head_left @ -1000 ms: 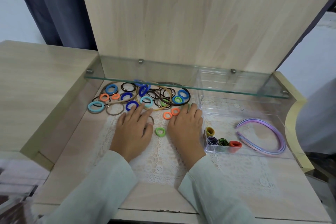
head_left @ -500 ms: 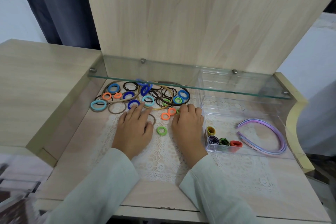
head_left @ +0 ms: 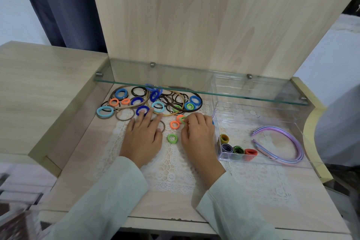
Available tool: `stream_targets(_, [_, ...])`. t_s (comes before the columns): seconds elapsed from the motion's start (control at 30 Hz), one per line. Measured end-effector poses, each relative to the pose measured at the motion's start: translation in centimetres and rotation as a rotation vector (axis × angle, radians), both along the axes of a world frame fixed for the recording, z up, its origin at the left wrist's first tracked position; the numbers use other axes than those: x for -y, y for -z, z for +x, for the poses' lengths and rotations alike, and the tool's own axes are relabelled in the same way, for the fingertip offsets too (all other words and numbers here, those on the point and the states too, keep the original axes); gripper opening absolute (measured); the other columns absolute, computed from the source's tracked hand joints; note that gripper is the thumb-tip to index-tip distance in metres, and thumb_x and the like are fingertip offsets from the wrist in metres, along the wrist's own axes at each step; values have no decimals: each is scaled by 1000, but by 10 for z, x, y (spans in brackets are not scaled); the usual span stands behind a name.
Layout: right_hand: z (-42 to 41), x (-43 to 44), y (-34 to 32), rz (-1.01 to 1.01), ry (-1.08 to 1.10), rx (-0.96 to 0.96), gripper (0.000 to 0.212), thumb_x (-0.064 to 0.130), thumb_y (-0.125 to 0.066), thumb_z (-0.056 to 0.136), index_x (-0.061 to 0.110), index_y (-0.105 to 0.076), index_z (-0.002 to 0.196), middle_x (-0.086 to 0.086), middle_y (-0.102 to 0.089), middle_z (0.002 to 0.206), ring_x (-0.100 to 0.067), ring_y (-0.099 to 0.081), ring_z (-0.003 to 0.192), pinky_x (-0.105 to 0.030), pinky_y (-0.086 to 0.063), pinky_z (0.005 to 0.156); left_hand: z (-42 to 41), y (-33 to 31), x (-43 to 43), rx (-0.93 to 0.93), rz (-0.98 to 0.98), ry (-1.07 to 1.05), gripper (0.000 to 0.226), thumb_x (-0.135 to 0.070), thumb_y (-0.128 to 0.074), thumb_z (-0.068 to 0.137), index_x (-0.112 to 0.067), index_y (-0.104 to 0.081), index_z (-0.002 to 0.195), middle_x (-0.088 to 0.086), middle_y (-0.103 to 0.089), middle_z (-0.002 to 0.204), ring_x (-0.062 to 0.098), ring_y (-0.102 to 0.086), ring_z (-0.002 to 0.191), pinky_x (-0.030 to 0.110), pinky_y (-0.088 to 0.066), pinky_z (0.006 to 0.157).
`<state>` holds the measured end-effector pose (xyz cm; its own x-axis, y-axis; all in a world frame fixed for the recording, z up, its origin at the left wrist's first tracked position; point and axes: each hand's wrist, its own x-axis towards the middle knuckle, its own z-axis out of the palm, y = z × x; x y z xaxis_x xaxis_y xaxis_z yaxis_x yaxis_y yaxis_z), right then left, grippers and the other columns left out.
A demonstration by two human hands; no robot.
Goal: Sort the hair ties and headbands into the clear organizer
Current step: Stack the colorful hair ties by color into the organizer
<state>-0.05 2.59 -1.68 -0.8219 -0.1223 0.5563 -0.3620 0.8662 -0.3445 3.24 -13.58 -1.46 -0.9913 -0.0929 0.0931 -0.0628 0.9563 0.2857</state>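
Both hands lie palm down on a lace mat (head_left: 175, 163) on the counter (head_left: 81, 161), in front of a glass shelf (head_left: 194, 88).

Left hand (head_left: 143, 137): fingers spread and straight. The fingertips rest on the near edge of the pile of hair ties (head_left: 155, 101), one of them on a dark blue tie (head_left: 141, 110). It grips nothing.

Right hand (head_left: 198, 136): fingers curled, tips set against a small green tie (head_left: 183, 120) that lies beside an orange tie (head_left: 174, 124). It cannot be told whether the green tie is pinched or only touched.

A loose green tie (head_left: 172, 138) lies on the mat between the two hands, touching neither.

The pile sits at the back left of the counter, partly under the shelf. It holds blue, light blue, orange, green, brown and black rings, with large thin loops overlapping the smaller ones.

The clear organizer (head_left: 243, 121) stands just right of the right hand. Its near-left corner holds four rolled ties: yellow (head_left: 224, 138), purple (head_left: 227, 148), green (head_left: 238, 150) and red (head_left: 251, 152). Purple headbands (head_left: 282, 142) lie nested together in its right part.

Behind the shelf stands an upright wooden panel (head_left: 194, 15); a dark curtain (head_left: 58, 6) hangs at the left.
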Motion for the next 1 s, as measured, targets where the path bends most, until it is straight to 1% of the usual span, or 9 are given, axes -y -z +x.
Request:
stream_targets(0.1, [13,-2,1,-34,-103,14,15,24,-46,83,18,-59,88,5,-60,93,-17,-40,92,-29,-25,75,-1,1,0,-4,3,1,54,-34,-26,100,-33,-24,154,-4,-8,165,19,-2,152,41,-2,121])
stream_targets(0.13, [16,-3,1,-33,-132,29,14,25,-47,83,18,-58,88,6,-60,93,-16,-40,92,-29,-23,74,-1,0,0,-5,5,2,55,-35,-25,99,-33,-24,154,-4,-8,165,19,-2,152,41,-2,121])
stream_targets(0.2, [20,-3,4,-28,-169,51,11,24,-49,84,19,-58,89,7,-60,93,-16,-42,92,-31,-25,76,0,-1,0,0,7,4,63,-39,-17,92,-33,-24,154,-4,-8,165,19,-2,152,41,-2,121])
stream_targets(0.27, [23,-4,5,-19,-192,62,7,23,-54,85,19,-57,89,7,-59,92,-17,-43,92,-33,-28,77,-1,-2,-1,8,6,2,67,-41,-14,88,-34,-23,154,-5,-8,165,19,-2,152,41,-2,121])
stream_targets(0.37, [25,-4,2,25,-231,66,10,27,-52,88,20,-57,91,7,-59,93,-18,-45,92,-37,-31,79,0,-2,-1,-1,3,-4,59,-39,-19,96,-34,-22,155,-5,-8,165,18,-1,152,41,-2,121])
stream_targets(0.43, [27,-4,0,58,-249,42,12,30,-51,89,20,-58,90,8,-59,93,-18,-46,92,-37,-31,79,-1,-2,-1,6,-1,-3,54,-34,-27,102,-34,-20,155,-5,-6,165,18,1,152,41,-1,121])
stream_targets(0.5, [28,-5,-1,83,-252,23,11,30,-52,90,21,-58,89,9,-59,93,-18,-46,92,-36,-31,80,-1,-2,0,6,5,-1,54,-32,-31,102,-34,-20,155,-5,-5,165,18,1,152,41,-1,121])
stream_targets(0.8, [31,-7,-3,96,-278,57,11,31,-53,87,21,-57,88,9,-55,98,-16,-44,98,-34,-30,85,-1,-3,0,-4,24,-3,54,-32,-31,102,-34,-20,155,-5,-7,165,18,1,152,41,-1,121])
stream_targets(1.0, [33,-6,-5,114,-283,72,14,33,-52,88,21,-59,91,8,-55,100,-17,-45,100,-36,-32,87,1,-5,-1,6,29,-4,54,-32,-30,103,-34,-19,155,-5,-7,165,18,1,152,41,0,121])
